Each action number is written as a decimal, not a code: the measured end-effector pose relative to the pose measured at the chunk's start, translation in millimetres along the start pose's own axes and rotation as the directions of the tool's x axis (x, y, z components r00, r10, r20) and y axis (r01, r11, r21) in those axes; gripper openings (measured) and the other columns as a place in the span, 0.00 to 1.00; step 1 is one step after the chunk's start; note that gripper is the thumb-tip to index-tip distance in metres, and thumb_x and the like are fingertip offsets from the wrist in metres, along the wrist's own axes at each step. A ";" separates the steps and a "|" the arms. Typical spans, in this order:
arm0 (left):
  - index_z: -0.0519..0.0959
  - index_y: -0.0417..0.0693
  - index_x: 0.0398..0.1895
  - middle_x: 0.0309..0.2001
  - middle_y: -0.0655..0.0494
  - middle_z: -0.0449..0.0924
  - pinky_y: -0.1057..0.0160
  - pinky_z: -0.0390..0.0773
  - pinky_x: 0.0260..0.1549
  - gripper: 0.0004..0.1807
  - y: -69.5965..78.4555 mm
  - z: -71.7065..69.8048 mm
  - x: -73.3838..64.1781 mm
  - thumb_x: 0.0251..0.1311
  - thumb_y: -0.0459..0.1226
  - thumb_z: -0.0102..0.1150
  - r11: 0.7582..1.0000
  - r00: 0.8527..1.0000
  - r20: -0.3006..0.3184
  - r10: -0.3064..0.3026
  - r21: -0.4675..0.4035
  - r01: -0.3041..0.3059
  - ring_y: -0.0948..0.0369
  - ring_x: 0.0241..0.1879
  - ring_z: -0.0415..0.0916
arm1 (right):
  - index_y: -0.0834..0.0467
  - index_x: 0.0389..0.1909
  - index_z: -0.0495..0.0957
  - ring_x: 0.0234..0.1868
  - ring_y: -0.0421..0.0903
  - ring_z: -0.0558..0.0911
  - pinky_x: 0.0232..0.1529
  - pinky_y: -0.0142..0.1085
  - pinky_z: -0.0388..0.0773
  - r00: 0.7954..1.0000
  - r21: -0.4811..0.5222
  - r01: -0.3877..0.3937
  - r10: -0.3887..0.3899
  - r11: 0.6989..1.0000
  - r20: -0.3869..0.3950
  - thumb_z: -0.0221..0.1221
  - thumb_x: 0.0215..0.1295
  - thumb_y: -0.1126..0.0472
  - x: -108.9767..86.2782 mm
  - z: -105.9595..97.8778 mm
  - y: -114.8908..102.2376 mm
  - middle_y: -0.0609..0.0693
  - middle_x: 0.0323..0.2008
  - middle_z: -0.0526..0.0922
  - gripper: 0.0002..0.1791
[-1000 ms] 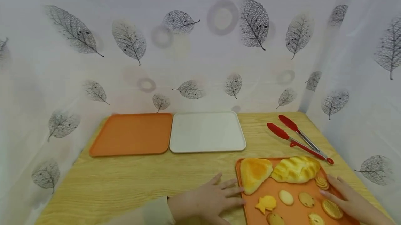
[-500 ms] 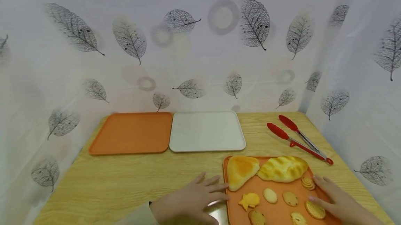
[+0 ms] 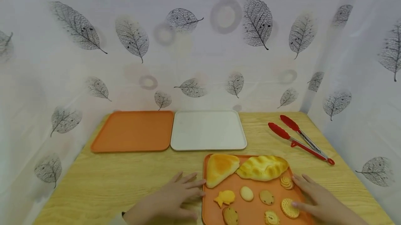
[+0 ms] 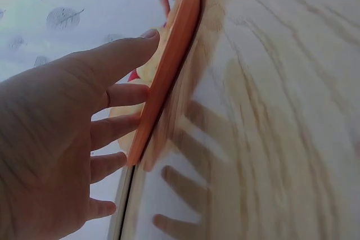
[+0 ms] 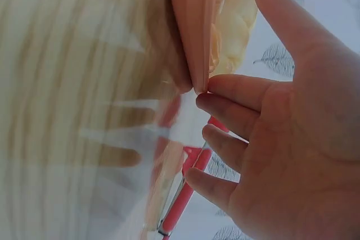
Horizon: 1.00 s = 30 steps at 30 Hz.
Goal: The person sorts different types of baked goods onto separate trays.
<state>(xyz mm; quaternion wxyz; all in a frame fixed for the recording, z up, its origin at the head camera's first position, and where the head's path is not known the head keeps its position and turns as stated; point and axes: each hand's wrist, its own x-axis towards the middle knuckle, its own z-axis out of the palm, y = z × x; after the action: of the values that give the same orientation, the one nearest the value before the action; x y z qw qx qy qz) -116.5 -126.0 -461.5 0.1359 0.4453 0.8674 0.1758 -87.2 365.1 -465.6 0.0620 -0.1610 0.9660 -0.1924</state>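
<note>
Tray was on the near right part of the bench, in front of the white tray, near edge out of sight from where I stood. Load: wedge bun and loaf side by side along the far rim, cookies loose nearer in. Left hand was at the left side, fingers spread and nearly straight, tips at the outer wall. Right hand mirrored it, leading tips on the wall, thumb over the rim by the round cookie; couldn't tell if the thumb bore on anything. Neither was curled round or pinching anything, side contact only. Couldn't tell if the base sat fully flat. My read on handling: stiff moulded plastic, light, load light too, but biased to the far edge, so that side would dip first. Wall looked smooth, so straight fingers could slip; cookies would skate on any tilt. Bun and loaf looked soft, likely to dent; cookies maybe brittle. Best hold: both side walls, slightly far of middle, fingers under the base, thumbs on the rim and off the cookies.
</note>
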 end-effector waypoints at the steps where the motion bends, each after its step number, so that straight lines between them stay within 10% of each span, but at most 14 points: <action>1: 0.68 0.72 0.66 0.76 0.67 0.54 0.28 0.49 0.66 0.30 -1.7 -0.2 -3.7 0.63 0.66 0.46 1.000 1.000 -0.013 -0.010 -0.004 0.010 0.49 0.77 0.49 | 0.63 0.69 0.66 0.56 0.06 0.31 0.49 0.69 0.69 1.000 -0.008 0.019 -0.019 1.000 -0.019 0.65 0.59 0.45 1.5 1.3 -3.1 0.70 0.66 0.68 0.42; 5: 0.72 0.73 0.61 0.74 0.67 0.59 0.28 0.52 0.65 0.27 -8.6 -1.1 -18.7 0.61 0.66 0.48 0.999 0.996 -0.074 -0.049 -0.015 0.048 0.48 0.75 0.53 | 0.60 0.69 0.67 0.78 0.43 0.48 0.50 0.68 0.70 0.997 -0.029 0.067 -0.068 0.997 -0.019 0.65 0.58 0.44 8.6 2.6 -18.4 0.66 0.66 0.71 0.41; 8: 0.75 0.74 0.58 0.72 0.69 0.62 0.29 0.53 0.65 0.26 -13.4 -3.3 -28.6 0.59 0.66 0.50 0.996 0.990 -0.113 -0.088 -0.030 0.086 0.48 0.74 0.56 | 0.59 0.69 0.68 0.64 0.69 0.68 0.50 0.67 0.72 0.993 -0.047 0.120 -0.121 0.992 -0.010 0.65 0.58 0.43 16.5 2.4 -28.6 0.63 0.66 0.72 0.41; 14: 0.79 0.74 0.52 0.68 0.69 0.69 0.30 0.55 0.65 0.23 -24.5 -8.3 -44.8 0.57 0.65 0.54 0.992 0.974 -0.190 -0.127 -0.037 0.122 0.48 0.72 0.61 | 0.54 0.68 0.70 0.65 0.60 0.71 0.51 0.59 0.76 0.973 -0.159 0.217 -0.227 0.963 -0.045 0.65 0.55 0.37 32.1 5.0 -44.9 0.54 0.64 0.76 0.42; 30: 0.84 0.68 0.44 0.59 0.64 0.80 0.33 0.65 0.61 0.17 -53.0 -21.2 -71.7 0.54 0.60 0.63 0.977 0.926 -0.313 -0.212 -0.077 0.198 0.47 0.65 0.71 | 0.55 0.69 0.68 0.66 0.65 0.69 0.54 0.63 0.73 0.942 -0.059 0.337 -0.336 0.940 0.016 0.61 0.58 0.34 67.3 7.4 -78.2 0.57 0.67 0.73 0.43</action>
<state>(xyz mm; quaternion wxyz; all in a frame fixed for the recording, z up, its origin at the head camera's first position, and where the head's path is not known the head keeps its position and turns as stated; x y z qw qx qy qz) -122.6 -217.4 -459.3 0.0212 0.3149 0.9156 0.2492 -126.7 271.6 -445.7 0.0258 -0.3261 0.9296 -0.1700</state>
